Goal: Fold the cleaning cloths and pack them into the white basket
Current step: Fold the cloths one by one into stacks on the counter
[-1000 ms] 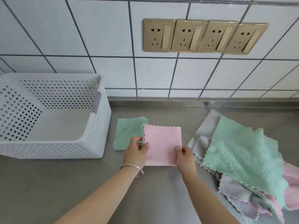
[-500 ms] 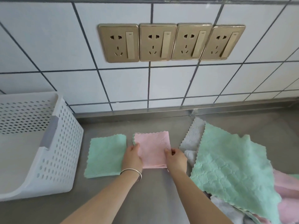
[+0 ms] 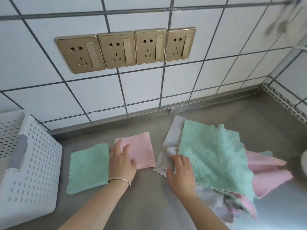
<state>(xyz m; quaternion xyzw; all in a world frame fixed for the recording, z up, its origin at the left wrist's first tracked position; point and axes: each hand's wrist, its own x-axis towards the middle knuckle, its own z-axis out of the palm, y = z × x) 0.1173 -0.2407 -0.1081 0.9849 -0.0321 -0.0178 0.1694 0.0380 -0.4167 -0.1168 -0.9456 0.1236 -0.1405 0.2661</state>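
A folded pink cloth (image 3: 142, 150) lies on the steel counter, and my left hand (image 3: 122, 161) rests flat on its left part with fingers spread. Just left of it lies a folded green cloth (image 3: 88, 168). My right hand (image 3: 181, 173) has its fingers spread at the left edge of a loose pile, touching a grey cloth (image 3: 161, 165) and the big unfolded green cloth (image 3: 214, 155) on top. Pink cloths (image 3: 269, 176) stick out beneath the pile. The white perforated basket (image 3: 31, 171) stands at the far left, its inside mostly out of frame.
A tiled wall with a row of gold sockets (image 3: 126, 48) runs behind the counter (image 3: 149, 201). A side wall closes the corner at the right (image 3: 282, 100). A blurred white object (image 3: 304, 161) sits at the right edge.
My right hand left the pink cloth and moved right onto the pile. My left hand now lies flat on the pink cloth. The view swung right, pushing the basket to the edge.
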